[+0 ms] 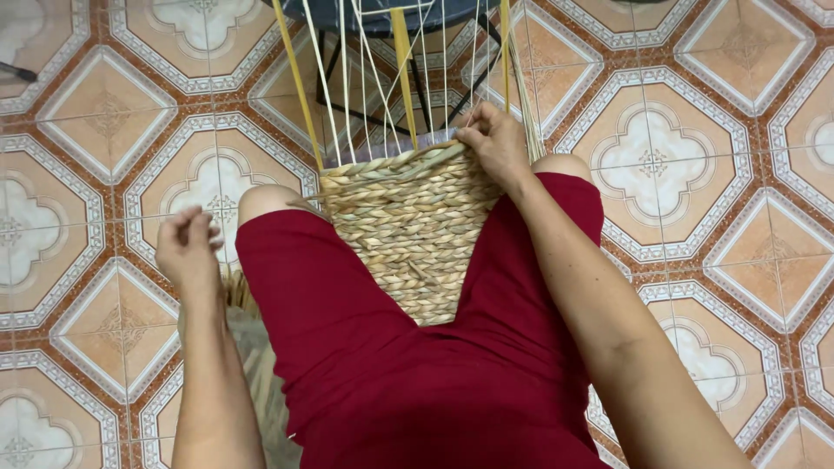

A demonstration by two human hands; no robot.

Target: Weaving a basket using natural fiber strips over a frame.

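A half-woven basket of braided straw-coloured fibre lies between my knees, resting on my dark red shorts. Several pale and yellow upright stakes rise from its top edge. My right hand pinches the woven rim at the basket's upper right corner. My left hand hovers out to the left of my left knee, fingers loosely curled; I cannot tell whether a thin strand runs through them.
Patterned orange-and-white floor tiles lie all around. A dark stool or small table with black metal legs stands just beyond the basket. Loose fibre strands lie on the floor under my left forearm.
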